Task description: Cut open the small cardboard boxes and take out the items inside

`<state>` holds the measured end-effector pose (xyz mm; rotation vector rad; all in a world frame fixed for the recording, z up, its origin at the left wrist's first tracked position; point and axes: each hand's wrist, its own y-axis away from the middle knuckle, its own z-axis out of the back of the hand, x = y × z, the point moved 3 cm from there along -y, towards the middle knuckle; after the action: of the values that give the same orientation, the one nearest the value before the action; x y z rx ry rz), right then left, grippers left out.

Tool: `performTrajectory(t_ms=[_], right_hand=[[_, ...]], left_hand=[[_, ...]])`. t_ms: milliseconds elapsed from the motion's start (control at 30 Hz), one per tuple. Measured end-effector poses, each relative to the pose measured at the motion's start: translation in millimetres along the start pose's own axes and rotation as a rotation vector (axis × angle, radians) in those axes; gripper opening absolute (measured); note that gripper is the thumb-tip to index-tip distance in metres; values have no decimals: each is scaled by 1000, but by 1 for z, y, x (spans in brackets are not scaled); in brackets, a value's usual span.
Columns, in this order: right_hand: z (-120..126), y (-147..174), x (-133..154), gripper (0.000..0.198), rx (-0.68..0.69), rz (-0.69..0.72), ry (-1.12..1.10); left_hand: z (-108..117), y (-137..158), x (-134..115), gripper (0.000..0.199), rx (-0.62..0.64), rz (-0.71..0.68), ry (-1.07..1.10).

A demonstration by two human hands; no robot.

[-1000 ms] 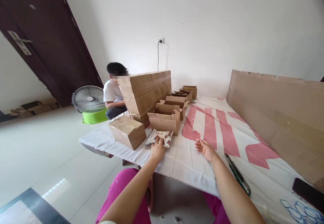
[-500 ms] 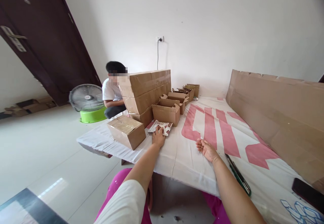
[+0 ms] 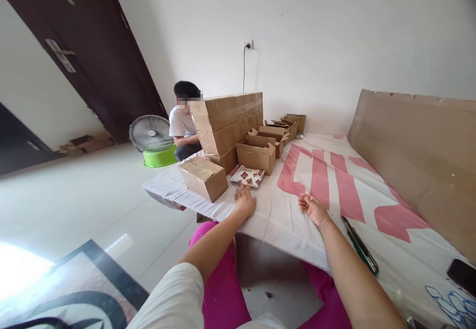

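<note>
A white packet [image 3: 249,175] with brown-red pictures and the printed word "Meal" lies flat on the cloth-covered table [image 3: 267,205]. Just in front of its near edge, my left hand [image 3: 245,204] rests palm down on the cloth, fingers spread, holding nothing. My right hand [image 3: 313,210] lies on the cloth farther right, fingers loosely curled and nothing visible in them. Behind the packet stands an open cardboard box [image 3: 256,158]. A taped cardboard box [image 3: 208,180] sits to the left of the packet.
Taped boxes form a stack [image 3: 230,126] along the left, with several open boxes [image 3: 273,132] beside it. A green-handled cutter [image 3: 360,247] and a dark phone [image 3: 463,274] lie at right. A cardboard sheet [image 3: 416,145] stands behind. Another person [image 3: 184,123] crouches near a fan [image 3: 150,133].
My left hand has let go of the packet and drawn back toward me; the packet stays on the table. My right hand keeps its pose. The camera view has shifted left and down.
</note>
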<state>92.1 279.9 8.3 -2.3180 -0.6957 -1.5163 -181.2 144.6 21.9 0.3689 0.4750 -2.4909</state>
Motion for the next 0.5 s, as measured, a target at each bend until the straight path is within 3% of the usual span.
performTrajectory(t_ms=[133, 233, 300, 333, 367, 400, 500], right_hand=[[0, 2, -5, 40, -11, 13, 64], [2, 2, -9, 39, -19, 23, 119], [2, 1, -11, 37, -33, 32, 150], [2, 2, -12, 36, -43, 38, 163], [2, 2, -12, 36, -54, 43, 174], [1, 3, -12, 36, -66, 49, 183], [-3, 5, -8, 35, -98, 66, 199]], left_hand=[[33, 31, 7, 61, 13, -230, 44], [85, 25, 27, 46, -121, -282, 78], [134, 8, 51, 36, -406, -161, 187], [157, -3, 68, 33, -512, 7, 239], [177, -13, 86, 35, -557, 198, 280], [195, -22, 100, 40, -568, 287, 292], [229, -41, 131, 62, -496, 349, 320]])
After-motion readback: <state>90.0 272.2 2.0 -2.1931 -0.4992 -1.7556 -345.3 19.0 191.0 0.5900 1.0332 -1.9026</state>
